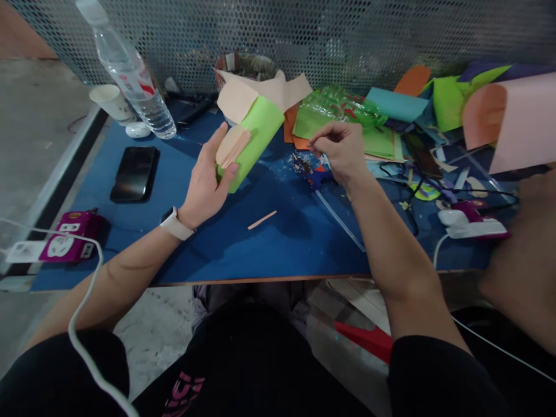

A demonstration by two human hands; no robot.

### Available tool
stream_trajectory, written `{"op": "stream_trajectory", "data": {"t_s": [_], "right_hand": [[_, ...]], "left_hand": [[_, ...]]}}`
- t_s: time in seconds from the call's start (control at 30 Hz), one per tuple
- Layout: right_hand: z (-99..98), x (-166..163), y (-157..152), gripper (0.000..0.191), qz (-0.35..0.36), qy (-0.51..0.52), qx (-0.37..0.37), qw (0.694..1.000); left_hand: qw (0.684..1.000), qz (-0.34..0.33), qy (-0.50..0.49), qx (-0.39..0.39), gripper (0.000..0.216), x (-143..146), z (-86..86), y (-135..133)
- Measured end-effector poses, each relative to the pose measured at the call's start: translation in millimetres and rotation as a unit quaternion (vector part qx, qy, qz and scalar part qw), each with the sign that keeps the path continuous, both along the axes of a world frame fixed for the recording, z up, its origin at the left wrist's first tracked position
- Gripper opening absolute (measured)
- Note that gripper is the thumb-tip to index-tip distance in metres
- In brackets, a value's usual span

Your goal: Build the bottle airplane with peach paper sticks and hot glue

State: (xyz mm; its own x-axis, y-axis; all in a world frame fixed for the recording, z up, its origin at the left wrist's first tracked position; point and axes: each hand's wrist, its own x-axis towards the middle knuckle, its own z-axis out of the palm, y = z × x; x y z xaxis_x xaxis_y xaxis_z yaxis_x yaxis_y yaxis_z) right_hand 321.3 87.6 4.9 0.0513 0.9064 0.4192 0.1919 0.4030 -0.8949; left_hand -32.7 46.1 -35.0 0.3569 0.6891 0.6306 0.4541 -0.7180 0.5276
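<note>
My left hand point(204, 185), a white watch on its wrist, is closed on a folded light green paper point(262, 130). A rounded peach paper piece point(230, 147) with layered strips lies against the green paper, by my thumb. My right hand point(341, 152) is raised to the right of it, thumb and fingertips pinched together. Whatever it may hold is too small to make out. Below the hands a thin peach paper strip point(262, 219) lies on the blue table point(208, 255). Peach paper sheets point(289, 91) stand behind the green one.
On the left are a water bottle point(139, 81), a paper cup point(112, 103), a black phone point(134, 174) and a purple power adapter point(72, 236). Coloured papers point(397, 104), a green plastic bottle point(336, 103), scraps and cables crowd the right. Another person's arm point(521, 243) is at far right.
</note>
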Motion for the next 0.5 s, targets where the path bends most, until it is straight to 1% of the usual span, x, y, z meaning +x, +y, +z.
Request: {"op": "stream_trajectory", "data": {"t_s": [0.13,0.33,0.5], "right_hand": [[4.3,-1.2,-4.3,0.011,0.003,-0.017,-0.01,1.0],[3.8,0.8,-1.8,0.035,0.02,-0.033,-0.061,0.997],[0.9,3.2,1.3,0.036,0.045,-0.014,-0.073,0.996]], "left_hand": [[1.0,0.003,-0.008,-0.004,0.081,2.8,2.9,-2.6],[1.0,0.009,-0.024,-0.003,0.084,5.0,6.1,-3.6],[1.0,0.001,-0.012,-0.003,0.083,3.9,5.2,-2.6]]}}
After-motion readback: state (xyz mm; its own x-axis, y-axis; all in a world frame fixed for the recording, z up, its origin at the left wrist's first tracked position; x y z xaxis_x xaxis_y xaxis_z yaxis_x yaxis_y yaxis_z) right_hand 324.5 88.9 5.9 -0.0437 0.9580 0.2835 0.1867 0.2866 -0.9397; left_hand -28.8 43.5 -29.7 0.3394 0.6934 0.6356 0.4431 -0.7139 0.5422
